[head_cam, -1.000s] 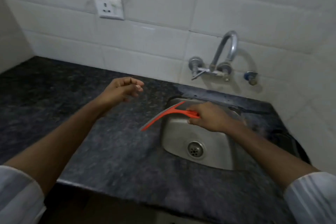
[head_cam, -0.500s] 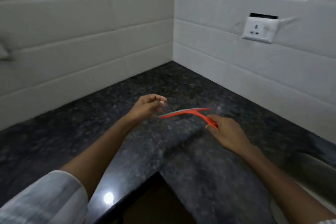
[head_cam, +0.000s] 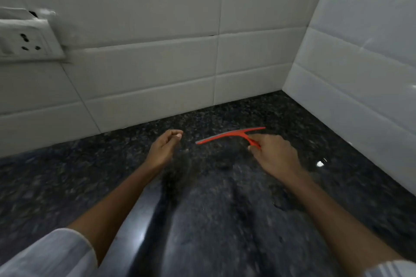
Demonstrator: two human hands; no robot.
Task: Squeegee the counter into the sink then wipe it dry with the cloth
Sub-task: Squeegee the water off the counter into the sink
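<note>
Our right hand (head_cam: 275, 156) is pinching the thin handle of the red squeegee (head_cam: 231, 135), fingers curled shut around it. We are holding the blade toward eleven o'clock from that hand, its grey rubber edge running roughly nine to three. Whether the edge is touching the black granite counter (head_cam: 225, 220) or riding just above it, we cannot tell through the blur.

Our left hand (head_cam: 163, 149) is hovering near the blade's nine o'clock end, loosely cupped with thumb and fingertips nearly meeting, and gripping nothing.

In this single head view we are facing the corner where the white tiled wall (head_cam: 157, 69) is meeting a second tiled wall at two o'clock, with a wall socket (head_cam: 24, 40) at ten o'clock. Neither sink nor cloth is showing here.

Several things could be going wrong from here, as we judge it. We are gripping only the handle's tip, so pressing down may be twisting the blade and leaving streaks. With the sink out of view, a pull in the wrong direction may be sending water over the front edge at six o'clock instead of into the basin. Starting short of the walls may be leaving a wet strip along the tiles. A quick flick may be throwing drops toward the socket.
</note>
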